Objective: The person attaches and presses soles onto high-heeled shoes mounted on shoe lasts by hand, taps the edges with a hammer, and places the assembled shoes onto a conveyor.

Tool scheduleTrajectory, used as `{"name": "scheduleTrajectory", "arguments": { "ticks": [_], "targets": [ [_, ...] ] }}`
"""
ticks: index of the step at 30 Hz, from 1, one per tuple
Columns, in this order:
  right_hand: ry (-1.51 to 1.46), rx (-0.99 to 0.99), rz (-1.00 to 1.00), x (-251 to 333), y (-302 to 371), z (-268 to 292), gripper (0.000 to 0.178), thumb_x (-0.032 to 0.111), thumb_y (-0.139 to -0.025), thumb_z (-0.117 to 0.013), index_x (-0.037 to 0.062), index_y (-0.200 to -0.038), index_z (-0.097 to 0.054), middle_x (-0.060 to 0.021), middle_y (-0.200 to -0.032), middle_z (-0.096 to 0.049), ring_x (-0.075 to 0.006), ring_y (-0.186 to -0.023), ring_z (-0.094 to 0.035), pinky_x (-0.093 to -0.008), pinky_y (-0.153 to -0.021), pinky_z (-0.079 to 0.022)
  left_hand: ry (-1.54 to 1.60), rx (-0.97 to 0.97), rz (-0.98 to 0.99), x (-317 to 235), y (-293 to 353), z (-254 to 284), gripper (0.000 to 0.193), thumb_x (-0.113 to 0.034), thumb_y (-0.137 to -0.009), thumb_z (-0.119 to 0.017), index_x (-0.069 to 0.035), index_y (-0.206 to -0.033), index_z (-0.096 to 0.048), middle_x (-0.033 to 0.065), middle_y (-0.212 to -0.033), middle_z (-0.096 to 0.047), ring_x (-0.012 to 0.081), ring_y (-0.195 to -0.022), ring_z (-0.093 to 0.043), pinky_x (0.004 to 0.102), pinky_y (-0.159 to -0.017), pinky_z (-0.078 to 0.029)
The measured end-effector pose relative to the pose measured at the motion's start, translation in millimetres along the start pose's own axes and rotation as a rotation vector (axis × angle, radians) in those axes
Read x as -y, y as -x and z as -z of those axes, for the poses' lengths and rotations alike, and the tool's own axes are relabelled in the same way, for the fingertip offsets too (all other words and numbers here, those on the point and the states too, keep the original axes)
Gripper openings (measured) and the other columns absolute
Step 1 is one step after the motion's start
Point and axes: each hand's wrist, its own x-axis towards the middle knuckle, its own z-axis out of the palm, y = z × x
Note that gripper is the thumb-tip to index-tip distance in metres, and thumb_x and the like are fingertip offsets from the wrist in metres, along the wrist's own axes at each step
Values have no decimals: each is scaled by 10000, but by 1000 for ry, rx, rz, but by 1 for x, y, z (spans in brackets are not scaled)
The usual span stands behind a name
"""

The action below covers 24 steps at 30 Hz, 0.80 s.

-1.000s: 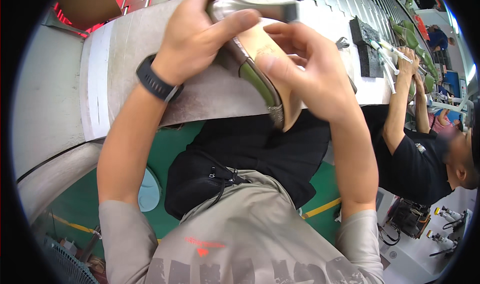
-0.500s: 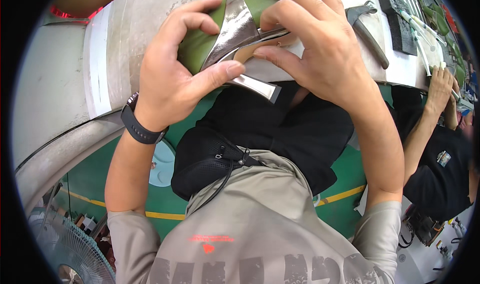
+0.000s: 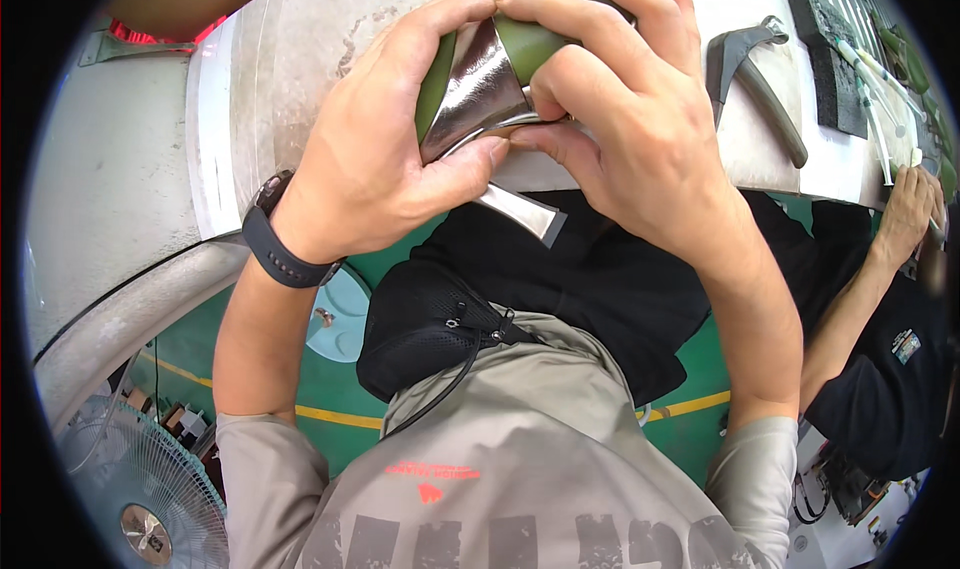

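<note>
- Gripping the green high-heeled shoe in both hands over the worktable's near edge, with silvery heel jutting past that edge.
- Now wrapping left hand fingers closely over the shoe, no longer spread as half a second earlier.
- Seemingly pinching an edge beside the metallic band between right hand thumb and bent forefinger.
- Bringing both thumbs nearly together; probably steadying the shoe for closer finger work there.
- Leaving the hammer untouched on the worktable's right side.
</note>
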Motion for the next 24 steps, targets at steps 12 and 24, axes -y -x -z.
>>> {"name": "scheduleTrajectory", "arguments": {
  "ticks": [12, 24],
  "targets": [
    [-30, 75, -104, 2, 4, 13, 551, 88, -721, -915, 30, -1217, -682, -175, -1381, -677, -396, -1296, -605, -528, -1134, -434, -2, 8, 20, 12, -20, 8, 540, -234, -953, -751, 40, -1360, -527, 244, -1347, -640, 306, -1130, -677, 387, -992, -520],
    [-1480, -790, -647, 63, 14, 31, 726, 587, -1098, -358, -85, -1259, -580, -255, -1127, -697, -345, -1002, -690, -467, -985, -533, 806, -158, 37, 3, -70, -44, 425, -330, -1154, -485, 11, -1398, -552, 96, -1259, -687, 142, -1105, -667, 301, -975, -532]
  ]
}}
